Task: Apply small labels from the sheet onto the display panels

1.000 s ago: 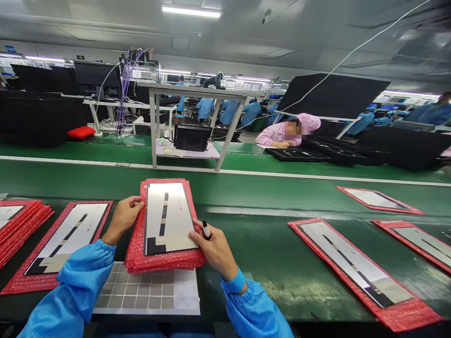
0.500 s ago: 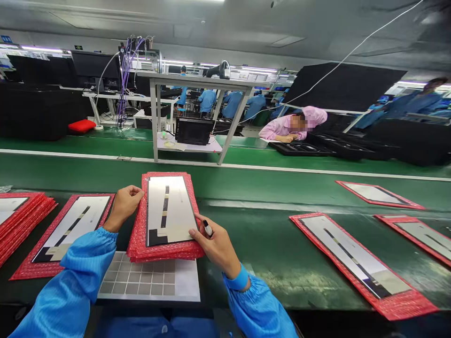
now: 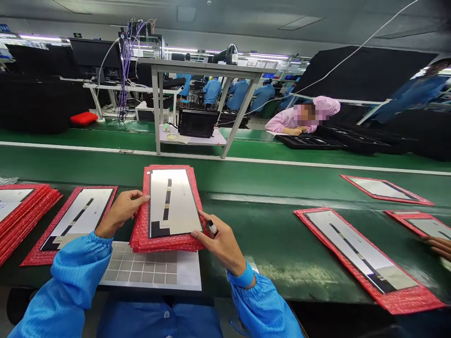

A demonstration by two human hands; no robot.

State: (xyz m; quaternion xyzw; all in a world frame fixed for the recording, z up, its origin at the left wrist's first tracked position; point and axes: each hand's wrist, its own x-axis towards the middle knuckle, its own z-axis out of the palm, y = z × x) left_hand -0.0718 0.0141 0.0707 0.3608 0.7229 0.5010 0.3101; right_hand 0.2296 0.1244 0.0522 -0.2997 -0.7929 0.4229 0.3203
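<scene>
A flat display panel [image 3: 181, 202] with a silvery back and a black ribbon strip lies on a stack of red bubble-wrap bags [image 3: 141, 232]. My left hand [image 3: 124, 211] is closed, thumb and finger pinching the panel's left edge. At the lower right corner, my right hand [image 3: 221, 239] grips the panel, thumb on top and fingers partly hidden at its side. A black-and-white pen [image 3: 212, 227] is tucked between the fingers of that hand. Beneath the stack lies a white sheet with a grid of grey squares [image 3: 141, 272].
Another panel on red wrap [image 3: 82, 211] lies left, beside a taller red stack [image 3: 31, 216]. More panels [image 3: 355, 249] lie right, where another person's hand [image 3: 440, 246] reaches in. A white-framed stand [image 3: 207, 65] rises beyond. A person in pink [image 3: 285, 121] leans across the far side.
My left hand has moved from the wrap's edge down to the panel's left edge. The panel has shifted slightly on the stack. Another person's hand has appeared at the far right.
</scene>
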